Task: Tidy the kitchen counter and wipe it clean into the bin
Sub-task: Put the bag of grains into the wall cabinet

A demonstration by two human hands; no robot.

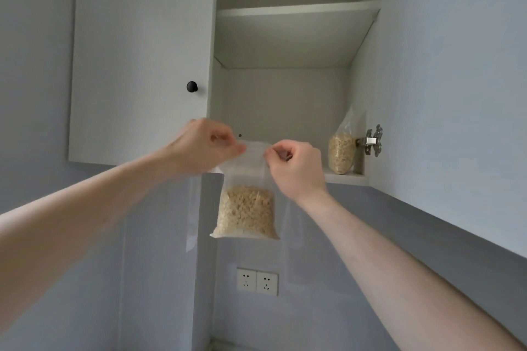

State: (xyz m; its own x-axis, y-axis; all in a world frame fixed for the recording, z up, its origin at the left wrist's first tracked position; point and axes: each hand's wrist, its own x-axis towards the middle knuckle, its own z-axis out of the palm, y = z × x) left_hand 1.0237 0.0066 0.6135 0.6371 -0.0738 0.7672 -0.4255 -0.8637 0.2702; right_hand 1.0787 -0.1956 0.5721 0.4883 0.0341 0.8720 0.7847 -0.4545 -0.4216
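A clear plastic bag (245,208) half full of pale grain hangs in the air in front of the open wall cabinet (285,88). My left hand (202,145) pinches the bag's top left corner and my right hand (296,165) pinches its top right corner. Both arms are raised. A second clear bag of the same grain (342,151) stands upright on the cabinet's bottom shelf at the right, against the side wall. The counter and the bin are out of view.
The cabinet's left door (137,60) is closed and has a black knob (192,86). A metal hinge (372,140) sticks out at the right edge. An upper shelf (296,8) is bare. A double wall socket (257,281) sits below on the blue-grey wall.
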